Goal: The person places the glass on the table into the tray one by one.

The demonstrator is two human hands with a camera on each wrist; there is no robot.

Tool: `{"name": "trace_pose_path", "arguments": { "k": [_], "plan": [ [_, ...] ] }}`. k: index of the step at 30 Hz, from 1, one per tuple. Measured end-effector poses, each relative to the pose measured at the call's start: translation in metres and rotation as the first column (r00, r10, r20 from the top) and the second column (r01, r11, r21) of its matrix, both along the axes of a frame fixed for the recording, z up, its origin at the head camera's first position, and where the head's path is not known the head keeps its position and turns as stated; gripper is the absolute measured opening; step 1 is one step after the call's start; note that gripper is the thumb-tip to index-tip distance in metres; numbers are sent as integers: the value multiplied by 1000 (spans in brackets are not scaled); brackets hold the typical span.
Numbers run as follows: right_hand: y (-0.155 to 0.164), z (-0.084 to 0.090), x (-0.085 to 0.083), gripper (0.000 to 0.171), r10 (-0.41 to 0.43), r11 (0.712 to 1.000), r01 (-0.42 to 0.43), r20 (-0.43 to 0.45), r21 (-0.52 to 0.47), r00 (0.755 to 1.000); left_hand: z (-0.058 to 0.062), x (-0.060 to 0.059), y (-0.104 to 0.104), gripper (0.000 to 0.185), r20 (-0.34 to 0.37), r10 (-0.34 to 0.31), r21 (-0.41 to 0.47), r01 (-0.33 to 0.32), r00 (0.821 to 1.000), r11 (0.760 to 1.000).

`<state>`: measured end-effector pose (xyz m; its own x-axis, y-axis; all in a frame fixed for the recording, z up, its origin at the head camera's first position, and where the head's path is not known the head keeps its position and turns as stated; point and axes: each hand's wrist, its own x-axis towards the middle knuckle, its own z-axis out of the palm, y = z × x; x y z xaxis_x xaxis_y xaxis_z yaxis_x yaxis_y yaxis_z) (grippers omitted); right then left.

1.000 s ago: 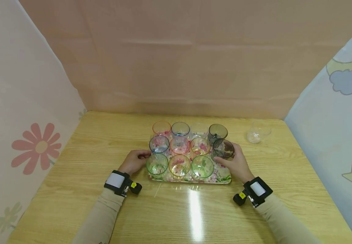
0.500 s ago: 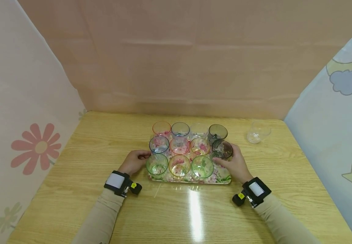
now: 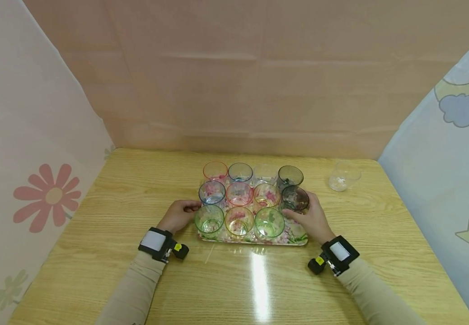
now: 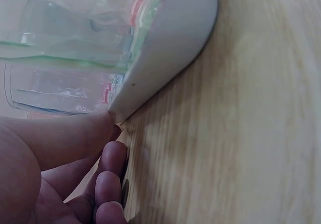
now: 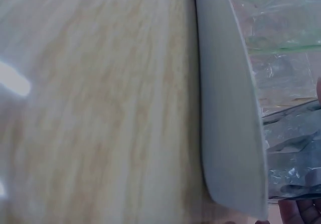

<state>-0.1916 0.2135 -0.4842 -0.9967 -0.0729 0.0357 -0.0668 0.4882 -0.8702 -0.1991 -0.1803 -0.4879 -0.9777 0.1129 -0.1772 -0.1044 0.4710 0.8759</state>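
Observation:
A floral tray (image 3: 297,235) on the table bears several coloured glasses in rows. My right hand (image 3: 313,220) grips a dark grey glass (image 3: 295,198) at the tray's right side, thumb on the near side and fingers behind. In the right wrist view this grey glass (image 5: 296,156) stands just past the tray's pale wall (image 5: 230,108), with only bits of the hand showing. My left hand (image 3: 179,215) pinches the tray's left edge. The left wrist view shows the thumb (image 4: 70,138) at the rim and the other fingers (image 4: 113,158) curled low beside the table.
A clear glass (image 3: 344,177) stands apart on the wooden table (image 3: 137,180), to the right of the tray. Beside the grey glass are a yellow glass (image 3: 266,195), a green glass (image 3: 269,222) and another dark glass (image 3: 290,176). Cloth screens surround the table's back and sides.
My right hand has shifted slightly left with the dark grey glass, bringing it nearer the yellow glass. My left hand and the tray have stayed in place.

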Motion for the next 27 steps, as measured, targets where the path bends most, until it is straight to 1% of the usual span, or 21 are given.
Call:
{"name": "trace_pose_path", "arguments": {
  "k": [5,14,21,27],
  "plan": [
    [1,0,-1,86,-2,1000,3,22,-23,1000,1,1,0,28,2,-6,-6,6,1000,1000],
    [0,-1,-1,87,1,998,0,21,-63,1000,-1,-1,-1,28,-9,-8,-10,8,1000,1000],
    [1,-3,-2,88,5,999,-5,10,-39,1000,0,-1,-1,27,-1,-2,-16,2,1000,1000],
    [0,-2,-3,88,12,1000,-11,24,-23,1000,1,0,-1,28,5,0,-7,0,1000,1000]
  ]
}}
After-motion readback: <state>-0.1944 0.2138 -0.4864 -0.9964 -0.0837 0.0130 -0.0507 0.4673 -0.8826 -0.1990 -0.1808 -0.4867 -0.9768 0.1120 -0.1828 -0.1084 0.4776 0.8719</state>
